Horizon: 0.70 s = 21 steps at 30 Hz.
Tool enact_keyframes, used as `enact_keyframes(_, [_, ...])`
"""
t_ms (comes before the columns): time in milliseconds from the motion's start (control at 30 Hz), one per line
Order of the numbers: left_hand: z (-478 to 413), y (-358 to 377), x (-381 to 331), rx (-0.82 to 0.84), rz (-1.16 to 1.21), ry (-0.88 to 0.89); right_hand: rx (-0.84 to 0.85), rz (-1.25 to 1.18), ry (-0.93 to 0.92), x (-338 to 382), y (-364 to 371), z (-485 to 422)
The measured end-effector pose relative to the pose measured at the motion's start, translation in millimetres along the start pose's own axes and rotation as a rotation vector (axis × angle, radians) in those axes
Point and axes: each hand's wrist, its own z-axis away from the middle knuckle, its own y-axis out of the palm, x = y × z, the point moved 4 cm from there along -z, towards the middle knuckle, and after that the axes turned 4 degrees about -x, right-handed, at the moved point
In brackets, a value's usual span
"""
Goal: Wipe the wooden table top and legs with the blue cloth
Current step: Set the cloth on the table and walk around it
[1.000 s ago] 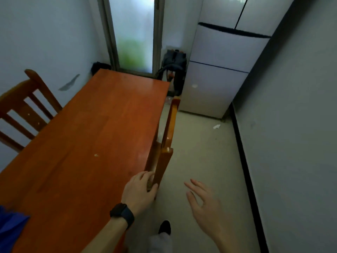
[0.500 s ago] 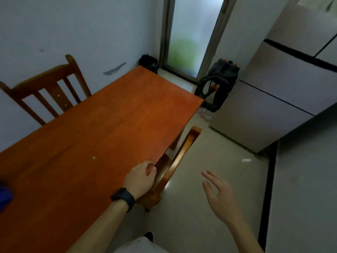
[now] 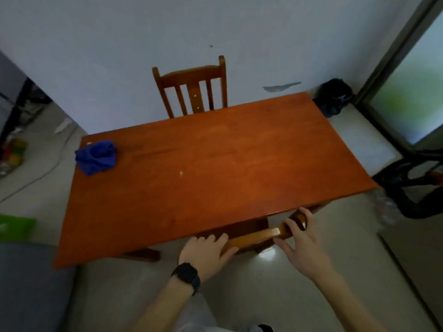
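Note:
The reddish wooden table [image 3: 215, 168] fills the middle of the view. A crumpled blue cloth [image 3: 96, 157] lies on its far left corner, well away from both hands. A small pale crumb [image 3: 181, 173] sits near the table's centre. At the near edge, a wooden chair [image 3: 261, 236] is tucked under the table, only its top rail showing. My left hand [image 3: 206, 252], with a black watch on the wrist, grips the rail's left end. My right hand [image 3: 304, 243] rests on the rail's right end, fingers spread around it.
A second wooden chair [image 3: 194, 88] stands against the white wall behind the table. A dark bin [image 3: 334, 97] sits by the glass door at right. A black bag [image 3: 412, 185] lies on the floor at right. Green packaging [image 3: 14, 226] and clutter lie at left.
The view has swung left to face the table's long side, bringing the blue cloth into sight. My right hand, free in the air before, now rests on the chair rail beside my left.

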Motion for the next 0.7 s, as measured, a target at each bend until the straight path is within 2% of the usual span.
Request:
enact_keyframes(100, [-2,0,0,0.036,-0.095,-0.018,-0.109,-0.036,-0.078,-8,12,-7])
enact_keyframes(300, [-10,-7,4,0.091,-0.177,-0.073,-0.172,-0.048,-0.126,-6,13,-16])
enact_keyframes(500, [-22,-16,9,0.104,-0.093,-0.151,-0.006,-0.046,-0.133,-5,5,-33])
enact_keyframes(567, [-20,-17,6,0.103,0.033,-0.237,0.078,-0.056,-0.181,-12,-2,-31])
enact_keyframes(633, [-29,-27,-2,0.029,0.220,-0.346,0.133,-0.051,-0.271,-19,-11,-30])
enact_keyframes(700, [-53,-44,-19,-0.048,0.271,-0.338,0.180,-0.090,-0.325,-28,-20,-28])
